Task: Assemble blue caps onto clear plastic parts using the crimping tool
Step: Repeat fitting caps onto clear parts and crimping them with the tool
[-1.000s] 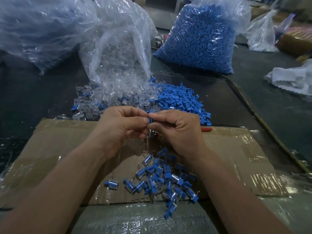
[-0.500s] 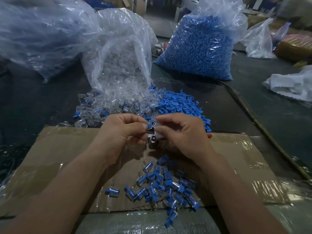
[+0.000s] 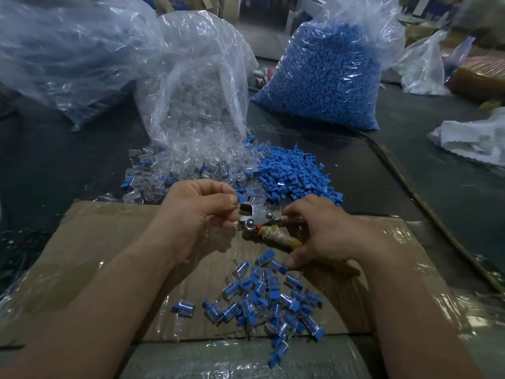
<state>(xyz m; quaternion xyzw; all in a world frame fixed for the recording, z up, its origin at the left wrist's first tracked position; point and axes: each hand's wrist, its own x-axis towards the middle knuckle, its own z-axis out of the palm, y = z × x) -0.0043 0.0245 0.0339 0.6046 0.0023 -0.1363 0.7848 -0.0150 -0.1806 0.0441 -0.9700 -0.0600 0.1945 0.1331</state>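
Observation:
My left hand (image 3: 199,212) pinches a clear plastic part with a blue cap (image 3: 241,199) at the metal jaws of the crimping tool (image 3: 255,218). My right hand (image 3: 322,236) grips the tool's handles, one of them wrapped in yellowish tape (image 3: 278,237). The part itself is mostly hidden by my thumb and the jaws. Below my hands a heap of assembled capped parts (image 3: 267,296) lies on taped cardboard (image 3: 90,255). Loose clear parts (image 3: 175,170) and loose blue caps (image 3: 292,176) are piled behind the cardboard.
An open bag of clear parts (image 3: 196,86) and a full bag of blue caps (image 3: 325,75) stand on the dark table at the back. A large bag (image 3: 68,50) lies far left, crumpled white plastic (image 3: 475,138) at right. A cord (image 3: 410,184) runs along the right.
My right hand has slid away from my left and now grips the crimping tool's handles. The tool's metal jaws have come into view at the part between my left fingers.

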